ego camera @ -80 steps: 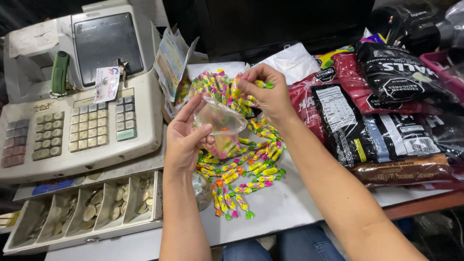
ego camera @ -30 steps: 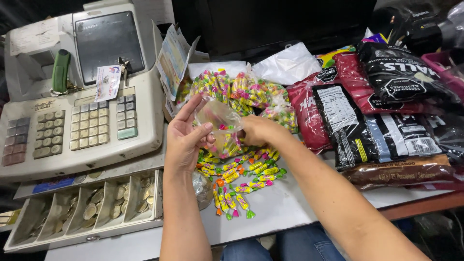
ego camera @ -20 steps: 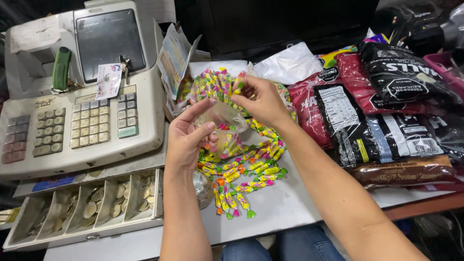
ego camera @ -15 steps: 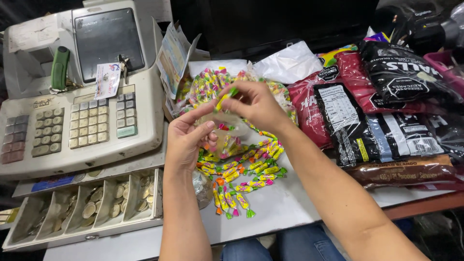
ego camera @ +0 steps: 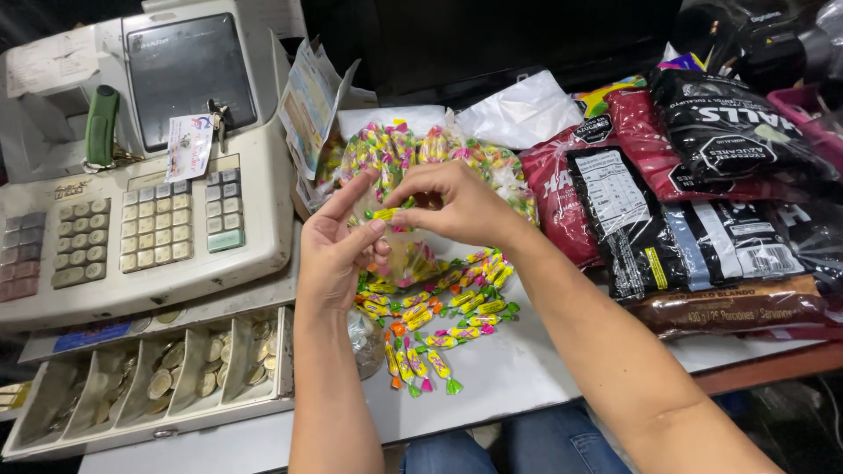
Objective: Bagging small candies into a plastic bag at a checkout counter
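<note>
While the left hand [ego camera: 338, 250] holds the small clear bag [ego camera: 406, 259] (mouth up), the right hand [ego camera: 452, 204] pinches a yellow candy [ego camera: 385, 213] crosswise directly above it.

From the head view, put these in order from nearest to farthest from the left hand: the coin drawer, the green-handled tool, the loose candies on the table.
From the left hand:
1. Loose candies, just right and below.
2. Coin drawer, lower left.
3. Green-handled tool, far upper left, on the cash register.
</note>
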